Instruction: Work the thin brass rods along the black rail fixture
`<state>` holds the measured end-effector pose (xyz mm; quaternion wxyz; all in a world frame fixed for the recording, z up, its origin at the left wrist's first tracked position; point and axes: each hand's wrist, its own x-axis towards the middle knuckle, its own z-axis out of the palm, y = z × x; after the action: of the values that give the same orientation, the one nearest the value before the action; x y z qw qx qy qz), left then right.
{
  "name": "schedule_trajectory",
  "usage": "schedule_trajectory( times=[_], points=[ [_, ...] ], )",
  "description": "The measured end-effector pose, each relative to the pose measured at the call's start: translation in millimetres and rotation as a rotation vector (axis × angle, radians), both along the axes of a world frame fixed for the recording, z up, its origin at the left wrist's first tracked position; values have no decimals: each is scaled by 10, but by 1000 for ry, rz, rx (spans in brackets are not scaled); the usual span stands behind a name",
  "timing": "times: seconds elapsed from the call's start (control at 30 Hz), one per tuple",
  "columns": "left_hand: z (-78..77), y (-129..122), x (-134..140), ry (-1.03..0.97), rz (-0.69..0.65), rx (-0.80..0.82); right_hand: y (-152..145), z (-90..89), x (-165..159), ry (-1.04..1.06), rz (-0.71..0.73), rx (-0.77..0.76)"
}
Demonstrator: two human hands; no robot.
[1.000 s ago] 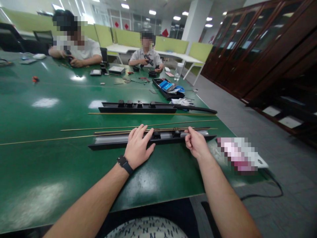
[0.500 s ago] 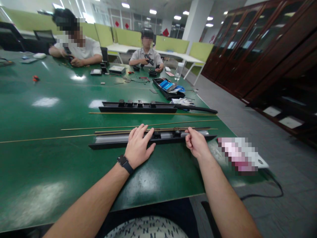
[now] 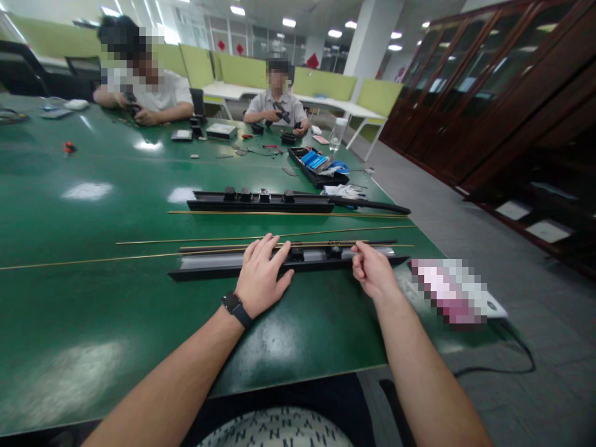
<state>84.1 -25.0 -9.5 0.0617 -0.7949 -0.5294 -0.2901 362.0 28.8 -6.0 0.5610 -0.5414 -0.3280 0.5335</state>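
Note:
A black channel (image 3: 216, 273) with a pale grey inner face lies lengthwise in front of me, small black blocks (image 3: 334, 251) sitting in it. Across it runs a long thin brass-coloured rod (image 3: 93, 261), extending far to the left. My left hand (image 3: 261, 273), with a dark watch on its wrist, rests spread over the channel and rod; whatever its palm covers is hidden. At the channel's right part, my right hand (image 3: 374, 270) is closed, thumb and forefinger pinching the rod near its right end.
Two more brass-coloured rods (image 3: 209, 213) lie beyond. Behind them is a second black channel (image 3: 261, 206) with several blocks. A black tray (image 3: 321, 177), gloves (image 3: 344, 191) and a clear bottle (image 3: 338, 133) stand farther back. Two people sit across the green table (image 3: 116, 347).
My right hand has shifted slightly to the right, and the rod's right end with it. My left hand stays in place on the channel.

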Motion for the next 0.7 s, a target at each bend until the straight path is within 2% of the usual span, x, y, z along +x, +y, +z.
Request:
schedule_trajectory(
  times=[0.37, 0.57, 0.7],
  points=[
    [16, -13, 11, -8, 0, 2, 6, -16, -9, -1, -42, 7],
    [18, -3, 10, -9, -2, 7, -24, 9, -23, -40, 41, 29],
    [13, 2, 8, -2, -2, 1, -18, 10, -29, -21, 11, 24]
  ],
)
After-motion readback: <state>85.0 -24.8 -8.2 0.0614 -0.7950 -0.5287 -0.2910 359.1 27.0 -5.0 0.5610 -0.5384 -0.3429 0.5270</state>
